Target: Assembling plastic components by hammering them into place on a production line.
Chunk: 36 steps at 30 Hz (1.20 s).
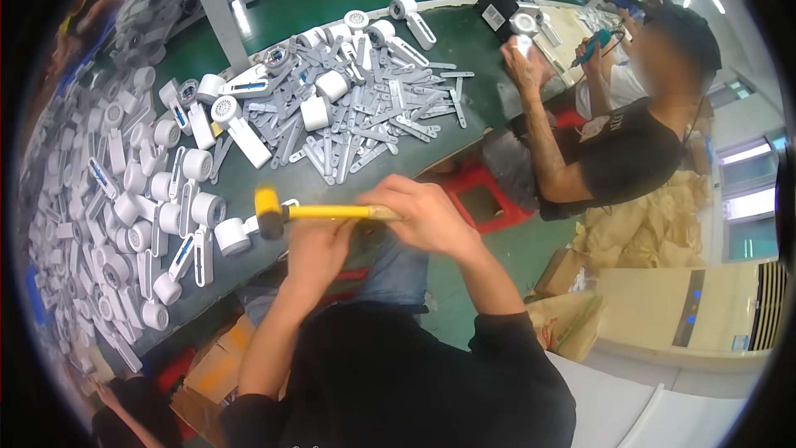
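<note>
My right hand (424, 214) is closed round the yellow handle (327, 211) of a small mallet. Its yellow-and-dark head (269, 212) points left, over the near edge of the green work table. Just below the handle, my left hand (317, 250) has its fingers curled in; what they hold is hidden. A small white piece shows behind the mallet, close to that hand. Left of the mallet head lies a white handheld fan part (233, 236) with a round head. Beyond both hands is a heap of flat grey strips (365, 120).
White fan bodies (133, 207) cover the table's left side, some with blue inserts. A metal post (217, 12) rises at the back. To the right, another person (618, 149) works at the table near a black box (503, 10). A red stool (485, 199) stands below.
</note>
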Motion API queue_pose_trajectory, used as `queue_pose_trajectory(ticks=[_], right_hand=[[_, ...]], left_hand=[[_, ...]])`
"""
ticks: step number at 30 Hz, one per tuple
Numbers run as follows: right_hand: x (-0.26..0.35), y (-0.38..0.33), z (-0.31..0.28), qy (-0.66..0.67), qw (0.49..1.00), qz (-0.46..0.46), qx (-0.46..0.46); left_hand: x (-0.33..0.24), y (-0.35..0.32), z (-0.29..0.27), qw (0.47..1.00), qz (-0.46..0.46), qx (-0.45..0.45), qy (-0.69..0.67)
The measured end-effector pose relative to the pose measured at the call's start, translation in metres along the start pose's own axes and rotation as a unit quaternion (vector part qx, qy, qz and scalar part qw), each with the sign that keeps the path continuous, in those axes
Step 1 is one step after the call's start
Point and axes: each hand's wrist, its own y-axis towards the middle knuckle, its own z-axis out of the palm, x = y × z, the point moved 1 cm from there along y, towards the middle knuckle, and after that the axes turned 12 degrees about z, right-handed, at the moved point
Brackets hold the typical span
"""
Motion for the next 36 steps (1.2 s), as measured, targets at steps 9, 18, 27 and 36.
queue_pose_trajectory(ticks=[9, 18, 27, 36], right_hand=[[0.025, -0.026, 0.105, 0.303, 0.933, 0.193, 0.000], [0.027, 0.031, 0.132, 0.358, 0.901, 0.236, 0.069], [0.008, 0.078, 0.138, 0.283, 0.914, 0.252, 0.145], [0.022, 0.090, 0.128, 0.220, 0.917, 0.277, 0.183]], left_hand=[[0.035, -0.078, 0.010, 0.820, -0.269, -0.225, -0.453], [0.054, -0.092, -0.051, 0.938, -0.200, -0.277, 0.052], [0.107, -0.084, -0.081, 0.968, 0.021, -0.148, 0.203], [0.118, -0.080, -0.079, 0.961, 0.135, -0.127, 0.205]])
